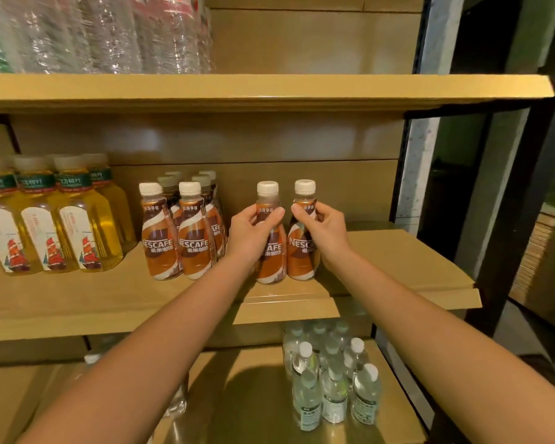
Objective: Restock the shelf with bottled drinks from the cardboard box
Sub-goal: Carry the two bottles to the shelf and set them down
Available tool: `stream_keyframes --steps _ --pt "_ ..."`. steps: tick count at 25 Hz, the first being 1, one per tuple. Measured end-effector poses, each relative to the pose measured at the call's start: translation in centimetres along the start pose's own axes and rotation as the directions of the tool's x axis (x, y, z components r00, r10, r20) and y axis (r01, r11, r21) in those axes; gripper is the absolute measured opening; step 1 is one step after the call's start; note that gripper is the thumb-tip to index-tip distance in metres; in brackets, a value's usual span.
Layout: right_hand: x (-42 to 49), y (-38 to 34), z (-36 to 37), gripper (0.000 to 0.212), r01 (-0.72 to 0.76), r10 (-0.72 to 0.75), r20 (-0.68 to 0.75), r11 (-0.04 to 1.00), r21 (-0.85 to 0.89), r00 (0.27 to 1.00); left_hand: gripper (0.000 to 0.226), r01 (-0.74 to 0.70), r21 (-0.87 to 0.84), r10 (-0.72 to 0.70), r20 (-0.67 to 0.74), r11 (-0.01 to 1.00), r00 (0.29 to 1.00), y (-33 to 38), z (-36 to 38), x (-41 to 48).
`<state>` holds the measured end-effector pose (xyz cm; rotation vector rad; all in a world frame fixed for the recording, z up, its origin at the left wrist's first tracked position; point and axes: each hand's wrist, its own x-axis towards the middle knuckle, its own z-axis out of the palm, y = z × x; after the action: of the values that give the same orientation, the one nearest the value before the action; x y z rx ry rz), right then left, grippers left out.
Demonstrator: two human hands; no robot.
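Note:
Two brown coffee bottles with white caps stand upright on the middle shelf (398, 251). My left hand (253, 232) grips the left coffee bottle (271, 264) around its upper body. My right hand (324, 225) grips the right coffee bottle (302, 251) at its shoulder. The two bottles stand side by side, almost touching. Left of them stands a group of several coffee bottles (180, 232) of the same kind. The cardboard box is not in view.
Yellow tea bottles (55, 219) fill the middle shelf's left end. Clear water bottles (93, 33) stand on the top shelf. Small water bottles (330, 376) stand on the lower shelf. A dark post (510, 203) borders the shelf unit on the right.

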<state>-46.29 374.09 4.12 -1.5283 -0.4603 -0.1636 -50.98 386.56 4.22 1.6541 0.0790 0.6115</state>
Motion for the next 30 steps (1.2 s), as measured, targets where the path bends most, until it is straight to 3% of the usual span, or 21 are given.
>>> stream_keyframes --steps 2,4,6,8,10,12,14,19,23,27,30 --pt "0.1 0.1 -0.2 0.022 0.006 -0.005 0.035 1.000 -0.018 0.999 0.024 -0.017 0.022 0.017 0.014 1.000 1.000 -0.2 0.2 0.0" --pt "0.0 0.1 -0.8 0.046 -0.047 0.047 0.086 0.999 -0.003 0.995 0.036 -0.009 0.097 0.001 0.078 0.995 0.997 -0.5 -0.3 -0.3" --pt "-0.6 0.9 -2.0 0.068 -0.112 0.115 0.116 0.993 -0.036 0.986 0.060 -0.038 0.312 -0.011 0.153 0.949 0.988 -1.5 -1.4 -1.0" --pt "-1.5 2.6 -3.2 0.069 -0.062 0.119 0.187 0.956 -0.285 0.975 0.057 -0.140 0.616 -0.017 0.242 0.775 0.970 -3.0 -2.4 -2.2" --pt "-1.9 4.7 -3.6 0.063 0.075 0.101 0.251 0.791 -0.607 0.963 0.059 -0.184 0.826 -0.047 0.246 0.532 0.968 -4.7 -2.9 -2.5" --pt "-1.6 5.8 -3.4 0.057 0.127 0.075 0.221 0.625 -0.770 0.972 0.072 -0.153 0.914 -0.086 0.199 0.375 0.976 -6.0 -2.6 -1.7" --pt "-0.9 6.0 -3.1 0.052 0.133 0.046 0.185 0.532 -0.836 0.982 0.077 -0.135 0.946 -0.113 0.175 0.296 0.978 -6.6 -2.1 -0.7" --pt "1.8 6.9 -2.3 0.053 0.121 0.123 0.195 0.450 -0.885 0.973 0.079 -0.097 0.948 -0.168 0.153 0.302 0.974 -7.7 -1.2 2.3" --pt "5.4 9.1 -1.4 0.068 0.080 0.204 0.204 0.493 -0.866 0.957 0.080 -0.094 0.924 -0.169 0.167 0.371 0.971 -8.8 -1.0 5.3" --pt "7.7 10.0 -0.7 0.067 0.087 0.179 0.194 0.477 -0.874 0.964 0.083 -0.078 0.914 -0.165 0.155 0.397 0.974 -10.1 -1.0 7.6" --pt "8.4 10.1 -0.4 0.065 0.099 0.174 0.201 0.467 -0.879 0.964 0.100 -0.057 0.892 -0.161 0.144 0.448 0.976 -10.7 -1.0 8.5"
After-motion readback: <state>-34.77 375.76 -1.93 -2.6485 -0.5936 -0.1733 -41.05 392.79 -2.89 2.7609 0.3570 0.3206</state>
